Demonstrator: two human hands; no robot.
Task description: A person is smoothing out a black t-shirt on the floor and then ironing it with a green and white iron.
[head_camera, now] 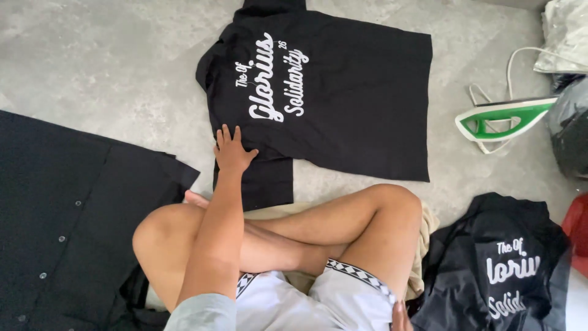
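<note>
A black short-sleeved shirt [361, 92] with white lettering lies flat, back up, on the grey floor in front of my crossed legs. My left hand [232, 151] rests flat on its near sleeve, fingers spread, holding nothing. Only a sliver of my right hand [401, 317] shows at the bottom edge beside my right thigh, next to a crumpled black shirt [496, 263] with the same white lettering; its fingers are hidden.
A green and white iron [502, 116] with its white cord lies on the floor at the right. A black buttoned garment [61, 208] is spread at the left. Dark and pale bags [566, 122] sit at the far right, with something red [579, 230] below them.
</note>
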